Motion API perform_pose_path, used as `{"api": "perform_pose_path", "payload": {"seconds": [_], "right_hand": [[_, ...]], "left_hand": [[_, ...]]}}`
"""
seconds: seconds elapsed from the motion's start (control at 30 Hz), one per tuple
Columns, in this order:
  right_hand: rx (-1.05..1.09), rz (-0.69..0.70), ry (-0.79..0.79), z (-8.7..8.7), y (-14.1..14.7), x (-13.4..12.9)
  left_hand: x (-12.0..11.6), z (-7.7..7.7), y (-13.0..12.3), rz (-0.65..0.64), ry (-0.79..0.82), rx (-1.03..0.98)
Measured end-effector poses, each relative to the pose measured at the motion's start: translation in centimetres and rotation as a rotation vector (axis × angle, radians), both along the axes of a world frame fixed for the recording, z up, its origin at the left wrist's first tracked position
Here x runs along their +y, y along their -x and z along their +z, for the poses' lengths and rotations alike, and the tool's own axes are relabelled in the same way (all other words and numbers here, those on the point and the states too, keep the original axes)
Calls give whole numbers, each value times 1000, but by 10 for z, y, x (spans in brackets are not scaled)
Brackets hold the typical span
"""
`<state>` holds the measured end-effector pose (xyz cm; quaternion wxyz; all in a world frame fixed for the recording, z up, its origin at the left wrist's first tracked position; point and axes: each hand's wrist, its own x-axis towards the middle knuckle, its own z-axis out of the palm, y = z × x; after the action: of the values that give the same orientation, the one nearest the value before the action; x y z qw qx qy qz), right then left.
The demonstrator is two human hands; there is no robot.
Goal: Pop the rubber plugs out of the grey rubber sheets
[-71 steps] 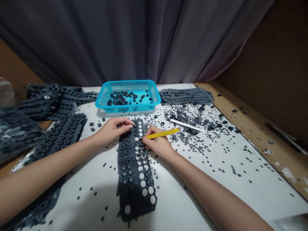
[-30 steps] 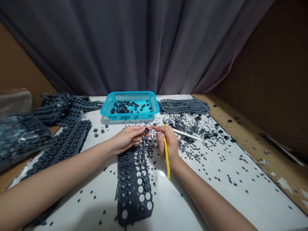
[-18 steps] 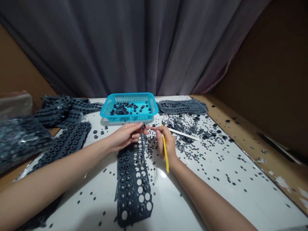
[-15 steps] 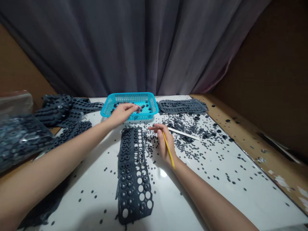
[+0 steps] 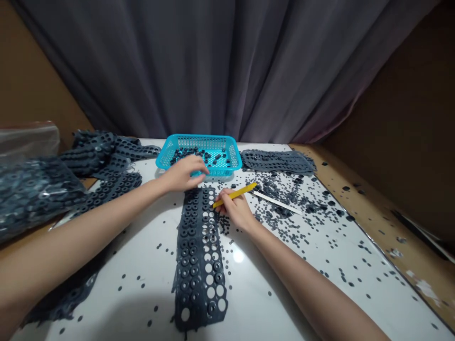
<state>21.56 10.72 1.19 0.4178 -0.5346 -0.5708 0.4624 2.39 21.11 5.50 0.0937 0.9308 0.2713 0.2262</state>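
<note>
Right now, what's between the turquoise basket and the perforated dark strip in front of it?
Head view: the left hand covers most of the gap between turquoise basket and dark strip; past its thumb, white tabletop shows.

A big gray curtain (image 5: 199, 71) hangs across the back in long, soft folds. Its right edge looks a bit pink. A brown wall (image 5: 31, 71) is on the left, and a very dark brown wall (image 5: 408, 109) is on the right. The white surface (image 5: 156, 265) is shiny, with a bright spot of light (image 5: 239, 255). A brown strip (image 5: 369, 215) runs along its right side.
</note>
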Motion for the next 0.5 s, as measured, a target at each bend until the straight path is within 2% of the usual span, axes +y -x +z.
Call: {"api": "perform_pose_path", "payload": {"seconds": [0.07,0.13,0.23,0.37,0.5], "right_hand": [[-18,10,0,-1,2,0],[-36,11,-13,-2,4,-1],[-21,3,7,-4,6,0],[0,-41,43,-5,8,0],[-201,-6,-75,0,9,-1]], "left_hand": [[-22,-3,0,-141,88,113],[-37,-8,-1,-187,131,193],[-48,-15,-2,-176,155,268],[-50,-21,-4,-123,197,308],[-49,-23,-4,-120,193,314]]}}
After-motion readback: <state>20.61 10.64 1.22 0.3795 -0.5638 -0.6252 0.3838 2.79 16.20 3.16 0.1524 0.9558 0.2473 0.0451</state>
